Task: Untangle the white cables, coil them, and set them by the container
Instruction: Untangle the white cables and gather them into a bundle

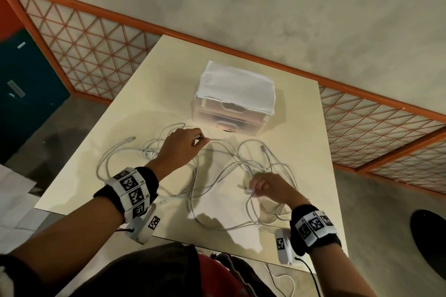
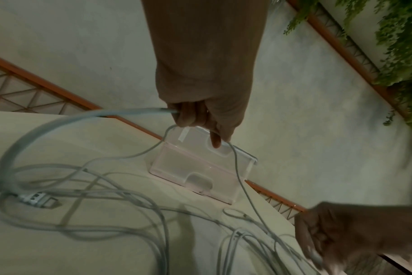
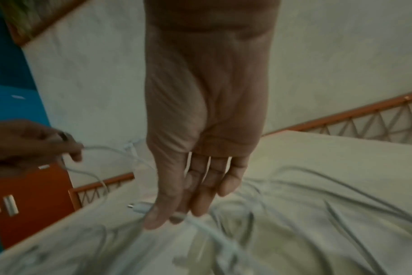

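Several white cables [image 1: 217, 176] lie tangled across the cream table [image 1: 301, 128]. My left hand [image 1: 183, 144] is raised in front of the container [image 1: 233, 101] and pinches a white cable near its plug end [image 1: 217, 139]; in the left wrist view the left hand [image 2: 200, 119] has that cable running out both sides of its fingers. My right hand [image 1: 265, 187] is at the tangle's right side. Its thumb and fingers [image 3: 174, 210] pinch another white cable just behind its plug [image 3: 139, 206]. The container [image 2: 200, 167] is clear plastic with a white cloth on top.
An orange-framed lattice railing [image 1: 96, 43] runs behind the table. A teal cabinet [image 1: 24, 84] stands at the far left. The table's near edge [image 1: 217, 248] is close to my body, with a dark bag [image 1: 217, 272] below it. A dark round object [image 1: 432, 236] sits on the floor at right.
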Available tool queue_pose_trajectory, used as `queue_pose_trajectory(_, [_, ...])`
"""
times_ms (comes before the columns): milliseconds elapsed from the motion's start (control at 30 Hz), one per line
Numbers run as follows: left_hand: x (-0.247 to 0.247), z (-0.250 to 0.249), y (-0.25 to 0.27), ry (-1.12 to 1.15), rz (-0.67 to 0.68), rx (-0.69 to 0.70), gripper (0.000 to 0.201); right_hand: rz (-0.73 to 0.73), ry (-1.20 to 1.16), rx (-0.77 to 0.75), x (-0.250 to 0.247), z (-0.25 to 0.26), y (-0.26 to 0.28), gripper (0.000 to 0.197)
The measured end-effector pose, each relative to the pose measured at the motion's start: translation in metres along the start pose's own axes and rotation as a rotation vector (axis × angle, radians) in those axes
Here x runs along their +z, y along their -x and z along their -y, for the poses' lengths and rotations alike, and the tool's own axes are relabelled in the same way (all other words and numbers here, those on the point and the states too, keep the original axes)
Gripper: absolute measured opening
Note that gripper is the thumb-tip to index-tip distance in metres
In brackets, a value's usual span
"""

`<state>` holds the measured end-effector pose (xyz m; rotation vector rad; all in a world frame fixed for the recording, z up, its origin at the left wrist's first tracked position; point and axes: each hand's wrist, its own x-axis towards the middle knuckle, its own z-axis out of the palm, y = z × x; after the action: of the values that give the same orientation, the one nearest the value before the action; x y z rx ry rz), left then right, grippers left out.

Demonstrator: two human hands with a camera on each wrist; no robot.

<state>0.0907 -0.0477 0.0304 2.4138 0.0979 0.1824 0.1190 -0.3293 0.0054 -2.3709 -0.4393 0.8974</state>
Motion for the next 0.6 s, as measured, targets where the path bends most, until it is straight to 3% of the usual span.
queue_pose_trajectory(333, [-0.004,-0.028,0.001,0.553,0.467,-0.109,0.035,-0.145,-0.44,-0.292,-0.031,0.1,0.001,0.012])
queue_pose_trajectory(600, [-0.005,-0.039,0.003,0.592,0.465,-0.057,0.012,-0.207,-0.517,-0.262,-0.03,0.116,-0.01,0.013])
